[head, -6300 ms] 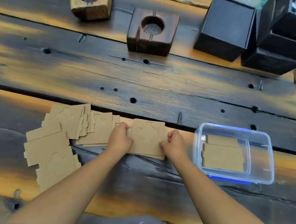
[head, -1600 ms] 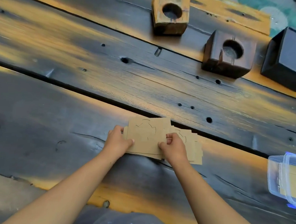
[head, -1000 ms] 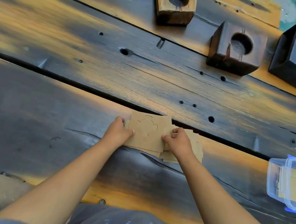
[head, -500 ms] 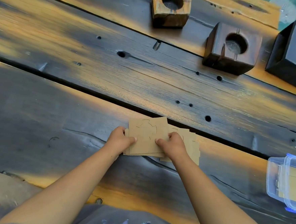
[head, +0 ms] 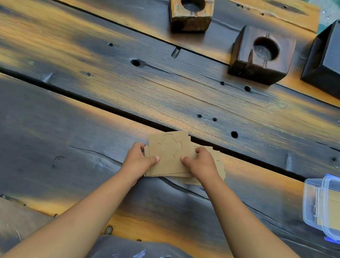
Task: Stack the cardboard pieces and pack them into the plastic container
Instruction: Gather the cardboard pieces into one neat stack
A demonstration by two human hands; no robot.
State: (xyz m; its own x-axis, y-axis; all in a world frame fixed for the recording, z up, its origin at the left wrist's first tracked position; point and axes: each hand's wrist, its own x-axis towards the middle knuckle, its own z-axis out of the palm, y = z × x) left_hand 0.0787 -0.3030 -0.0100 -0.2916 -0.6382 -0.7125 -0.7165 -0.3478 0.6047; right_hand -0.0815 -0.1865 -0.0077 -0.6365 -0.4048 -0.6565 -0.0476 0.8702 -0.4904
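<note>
- Head view: a stack of brown cardboard pieces [head: 169,157] lies on the dark, scorched-looking wooden table [head: 86,111], just in front of the gap between two planks.
- The top piece bears a die-cut outline with a rounded tab shape; it sits skewed, so the edges of the pieces beneath fan out at the right and the near side.
- The left hand [head: 137,163] grasps the stack at its left edge, thumb pressed on the top piece and fingers tucked around the side.
- The right hand [head: 202,164] grasps the stack's right part, thumb flat on top, fingers curled over the far edge, covering some of the fanned-out pieces.
- Both bare forearms reach in from the bottom of the view; a grey garment with pale paint marks [head: 146,256] shows between them.
- The clear plastic container [head: 311,201] stands at the right edge of the view, well apart from the stack, cut off by the frame; brown cardboard lies inside it and a blue trim shows along its near rim.
- At the far side of the table stand a light wooden block with a round hole [head: 190,8], a darker wooden block with a round hole [head: 260,54] and a black box [head: 338,62], set in a row.
</note>
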